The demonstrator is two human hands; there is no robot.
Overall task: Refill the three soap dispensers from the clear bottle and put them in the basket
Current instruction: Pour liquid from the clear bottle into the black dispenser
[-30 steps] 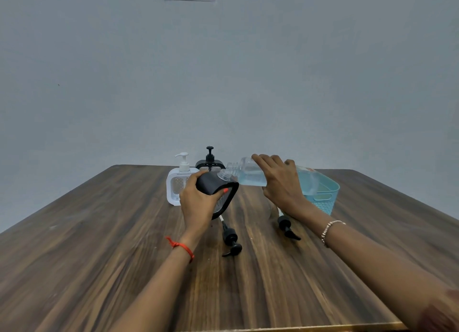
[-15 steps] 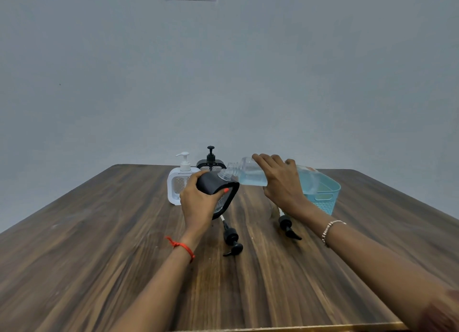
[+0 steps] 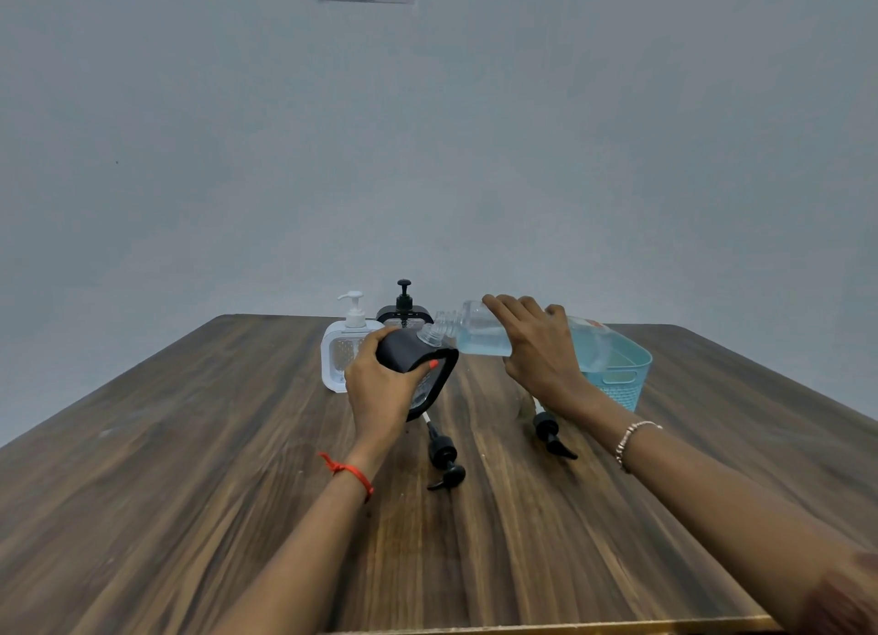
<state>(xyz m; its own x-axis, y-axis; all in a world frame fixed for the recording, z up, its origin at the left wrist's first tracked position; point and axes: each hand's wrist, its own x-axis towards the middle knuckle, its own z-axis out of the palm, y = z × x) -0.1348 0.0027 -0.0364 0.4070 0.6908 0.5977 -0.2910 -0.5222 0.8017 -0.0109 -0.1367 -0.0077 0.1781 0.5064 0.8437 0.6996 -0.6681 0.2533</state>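
Note:
My left hand (image 3: 380, 387) grips a black-framed soap dispenser (image 3: 423, 363) with its pump off, tilted toward the right. My right hand (image 3: 537, 349) holds the clear bottle (image 3: 480, 332) of pale blue liquid nearly on its side, its open neck at the dispenser's mouth. A white dispenser (image 3: 344, 354) and a second black dispenser (image 3: 404, 313) stand upright behind, pumps on. The turquoise basket (image 3: 617, 373) sits at the right, partly behind the bottle and my right hand.
Two loose black pump heads lie on the wooden table (image 3: 190, 468): one pump head (image 3: 444, 458) below the held dispenser, the other pump head (image 3: 551, 435) under my right wrist. A grey wall rises behind the far table edge.
Both hands, the tilted dispenser and the bottle stay in the same pose; only the view shifts slightly.

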